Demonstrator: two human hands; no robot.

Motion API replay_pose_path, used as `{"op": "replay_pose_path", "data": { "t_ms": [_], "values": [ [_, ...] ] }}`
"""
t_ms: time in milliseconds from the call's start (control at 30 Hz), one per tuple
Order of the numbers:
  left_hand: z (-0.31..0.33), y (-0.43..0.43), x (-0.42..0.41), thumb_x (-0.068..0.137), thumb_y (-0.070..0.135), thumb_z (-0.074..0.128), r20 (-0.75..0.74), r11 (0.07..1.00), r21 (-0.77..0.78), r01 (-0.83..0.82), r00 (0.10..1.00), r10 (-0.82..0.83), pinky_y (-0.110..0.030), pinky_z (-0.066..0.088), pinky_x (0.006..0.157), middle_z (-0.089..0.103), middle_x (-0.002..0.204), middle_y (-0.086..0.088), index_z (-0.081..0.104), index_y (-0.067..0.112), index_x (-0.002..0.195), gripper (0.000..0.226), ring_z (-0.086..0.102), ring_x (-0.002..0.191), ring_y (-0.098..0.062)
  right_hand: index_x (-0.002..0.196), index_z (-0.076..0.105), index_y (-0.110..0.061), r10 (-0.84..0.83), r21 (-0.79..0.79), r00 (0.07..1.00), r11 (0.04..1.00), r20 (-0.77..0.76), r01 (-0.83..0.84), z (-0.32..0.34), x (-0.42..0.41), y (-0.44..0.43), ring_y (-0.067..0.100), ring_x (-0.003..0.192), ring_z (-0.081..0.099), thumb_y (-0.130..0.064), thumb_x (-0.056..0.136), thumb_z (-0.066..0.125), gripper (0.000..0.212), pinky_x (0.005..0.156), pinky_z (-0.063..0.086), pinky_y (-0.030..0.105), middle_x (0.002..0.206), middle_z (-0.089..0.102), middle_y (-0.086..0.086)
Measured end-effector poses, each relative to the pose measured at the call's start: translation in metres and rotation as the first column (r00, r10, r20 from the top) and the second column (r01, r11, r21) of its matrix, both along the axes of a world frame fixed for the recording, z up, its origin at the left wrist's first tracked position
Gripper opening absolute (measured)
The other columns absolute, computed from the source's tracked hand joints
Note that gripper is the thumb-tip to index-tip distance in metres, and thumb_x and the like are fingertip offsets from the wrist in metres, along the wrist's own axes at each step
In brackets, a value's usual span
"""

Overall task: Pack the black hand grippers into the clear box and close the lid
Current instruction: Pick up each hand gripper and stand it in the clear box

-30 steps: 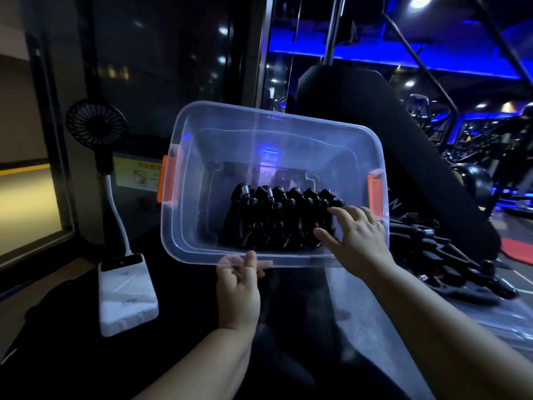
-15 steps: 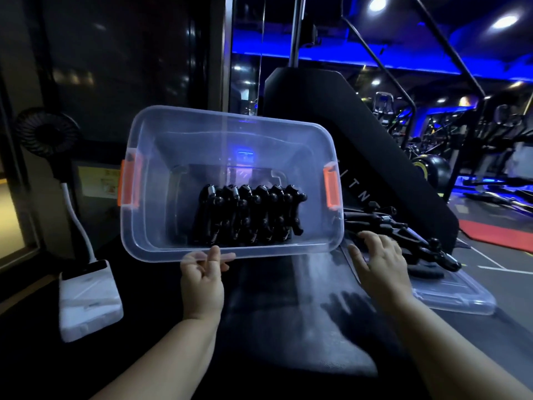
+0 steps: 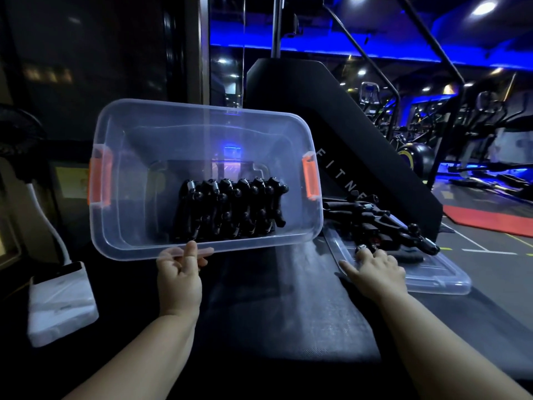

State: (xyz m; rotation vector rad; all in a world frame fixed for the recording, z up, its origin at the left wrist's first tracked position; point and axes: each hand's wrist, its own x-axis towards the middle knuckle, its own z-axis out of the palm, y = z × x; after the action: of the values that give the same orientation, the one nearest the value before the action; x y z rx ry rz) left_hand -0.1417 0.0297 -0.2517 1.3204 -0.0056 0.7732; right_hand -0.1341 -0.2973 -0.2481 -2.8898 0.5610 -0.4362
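Right hand: having been inside the box a second ago, now reaching out to the right, palm down, onto the loose pile; splaying the thumb leftward and laying fingertips over a metal spring end; gripping or merely touching, impossible to tell.
Left hand: still pinching the near rim of the clear box, keeping it tipped up with its opening facing the viewer; extending the forearm straight up from the lower edge of view.
Packed hand grippers: standing in a tight row against the lower wall of the box, leaving room on either side.
Loose hand grippers: lying heaped on the lid, just right of the box.
Lid: resting flat on the dark tabletop, carrying the pile.
Orange latches: hanging at both short ends, fastening nothing.
Meaning for the task: judging by the shift from box to pile, beginning another fetch; packing only partly done, with closing depending on first emptying the lid.
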Motion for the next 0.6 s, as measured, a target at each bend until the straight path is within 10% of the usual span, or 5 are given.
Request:
{"op": "replay_pose_path", "data": {
  "t_ms": [600],
  "values": [
    [-0.001, 0.0, 0.001, 0.098, 0.023, 0.047, -0.01, 1.0, -0.023, 0.005, 1.0, -0.005, -0.01, 0.047, 0.061, 0.072, 0.066, 0.013, 0.043, -0.002, 0.103, 0.025, 0.059, 0.059, 0.001, 0.119, 0.049, -0.024, 0.02, -0.033, 0.995, 0.999, -0.097, -0.023, 0.006, -0.016, 0.002, 0.029, 0.118, 0.045, -0.076, 0.081, 0.037, 0.065, 0.094, 0.035, 0.042, 0.128, 0.054, 0.007]
  ]
}}
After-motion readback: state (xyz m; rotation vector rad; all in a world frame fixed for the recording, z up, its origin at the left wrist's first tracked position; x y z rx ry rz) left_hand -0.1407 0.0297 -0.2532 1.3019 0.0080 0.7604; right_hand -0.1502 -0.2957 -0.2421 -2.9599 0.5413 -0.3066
